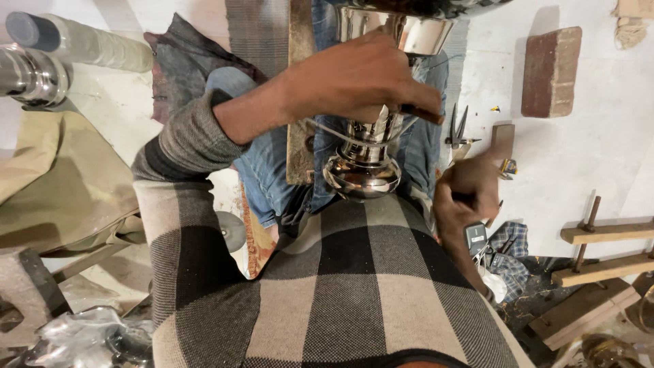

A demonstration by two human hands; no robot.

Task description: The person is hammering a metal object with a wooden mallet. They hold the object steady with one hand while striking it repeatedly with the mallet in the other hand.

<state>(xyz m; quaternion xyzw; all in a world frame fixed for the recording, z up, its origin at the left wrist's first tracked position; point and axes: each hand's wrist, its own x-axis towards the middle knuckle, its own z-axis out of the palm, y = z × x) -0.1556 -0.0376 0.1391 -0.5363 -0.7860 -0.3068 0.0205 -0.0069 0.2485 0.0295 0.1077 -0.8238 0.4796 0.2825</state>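
White floor (579, 157), brick (550, 71), hands (354, 78) gripping polished metal vessel (364, 167)

You are sitting on the floor (579, 150) of a metalworking workshop. Pliers (458, 128) lie on the pale, dusty ground beside you, with a brick (550, 71) far right, wooden clamps (603, 249) near right, polished metal pipes (30, 73) far left, and a shiny metal vessel (364, 167) against your lap.

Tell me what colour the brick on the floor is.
The brick is reddish-brown, clearest in the head view, upper right.
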